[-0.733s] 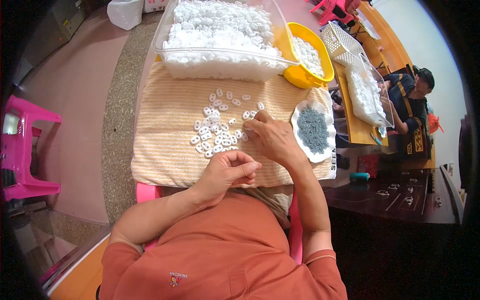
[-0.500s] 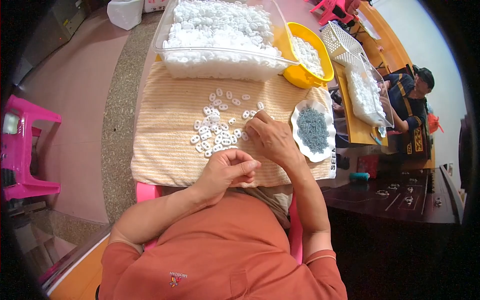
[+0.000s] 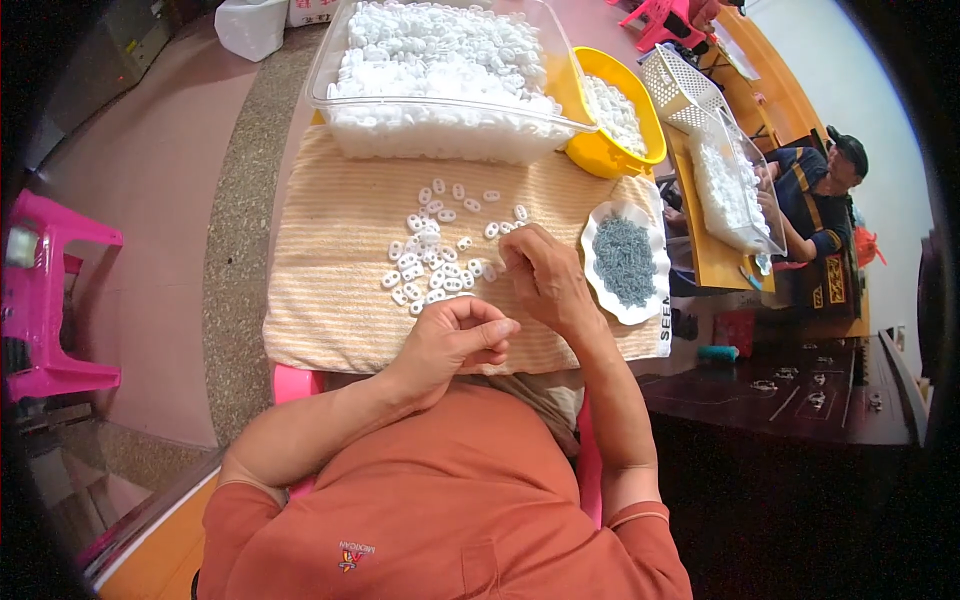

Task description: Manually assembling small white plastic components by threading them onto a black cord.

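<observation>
Several small white plastic pieces (image 3: 432, 250) lie scattered on a striped beige towel (image 3: 330, 290) in front of me. My left hand (image 3: 455, 340) rests near the towel's front edge with its fingers curled together; whether it holds a piece is hidden. My right hand (image 3: 545, 280) lies on the towel just right of the pieces, fingertips pinched down at the nearest ones. A white scalloped dish (image 3: 627, 262) of small grey metal parts sits right beside my right hand.
A clear bin (image 3: 440, 130) full of white pieces stands behind the towel, with a yellow bowl (image 3: 600, 155) of more to its right. A pink stool (image 3: 50, 300) is at far left. Another person (image 3: 815, 195) sits at the right by a second clear bin (image 3: 735, 190) and white basket (image 3: 680, 85).
Both hands stay in almost the same place; the right hand's fingertips shift slightly among the white pieces.
</observation>
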Action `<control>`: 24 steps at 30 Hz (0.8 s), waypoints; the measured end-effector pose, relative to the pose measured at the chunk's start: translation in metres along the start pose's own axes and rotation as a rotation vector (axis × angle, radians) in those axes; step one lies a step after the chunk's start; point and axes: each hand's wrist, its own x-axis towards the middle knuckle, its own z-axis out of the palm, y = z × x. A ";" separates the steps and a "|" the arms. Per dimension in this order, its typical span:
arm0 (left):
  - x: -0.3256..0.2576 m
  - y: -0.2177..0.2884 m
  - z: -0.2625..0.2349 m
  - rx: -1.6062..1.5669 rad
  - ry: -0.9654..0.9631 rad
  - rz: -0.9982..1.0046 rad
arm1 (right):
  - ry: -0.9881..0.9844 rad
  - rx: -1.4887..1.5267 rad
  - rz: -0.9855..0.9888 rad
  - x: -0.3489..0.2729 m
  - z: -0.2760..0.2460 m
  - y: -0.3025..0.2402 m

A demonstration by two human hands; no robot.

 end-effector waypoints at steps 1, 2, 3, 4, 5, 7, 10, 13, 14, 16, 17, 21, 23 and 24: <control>0.001 -0.001 -0.002 -0.002 -0.009 -0.004 | -0.008 0.003 0.007 0.000 0.000 0.000; 0.001 -0.002 -0.003 -0.003 -0.019 -0.007 | -0.009 0.003 0.008 -0.001 0.000 0.000; 0.001 -0.002 -0.003 -0.003 -0.019 -0.008 | -0.010 -0.015 0.018 -0.001 0.000 -0.001; 0.002 -0.002 -0.003 -0.004 -0.019 -0.006 | -0.012 -0.032 0.027 -0.002 0.001 -0.001; 0.002 -0.002 -0.004 -0.004 -0.020 -0.003 | -0.012 -0.031 0.026 -0.002 0.002 -0.002; 0.002 -0.002 -0.004 -0.005 -0.017 0.000 | 0.028 0.004 0.041 -0.003 0.003 -0.005; 0.001 -0.003 -0.001 0.010 -0.007 0.014 | 0.013 -0.007 0.073 -0.003 0.002 -0.005; 0.000 0.000 0.003 0.024 0.009 0.021 | 0.049 -0.088 -0.011 -0.001 0.000 -0.007; -0.001 0.000 0.003 0.024 0.016 0.018 | 0.049 -0.087 -0.011 -0.001 0.000 -0.007; -0.001 0.000 0.003 0.028 0.021 0.019 | 0.123 -0.115 -0.093 0.000 0.000 -0.007; -0.001 0.000 0.003 0.031 0.025 0.021 | 0.123 -0.115 -0.093 0.000 0.000 -0.007; -0.001 -0.001 0.002 0.039 0.022 0.033 | 0.144 -0.061 -0.091 -0.001 0.002 -0.002; 0.000 -0.002 -0.002 0.034 -0.008 0.029 | 0.145 -0.030 -0.084 -0.003 0.002 0.000; 0.000 -0.002 -0.001 0.034 -0.008 0.028 | 0.159 -0.013 -0.086 -0.003 0.003 0.002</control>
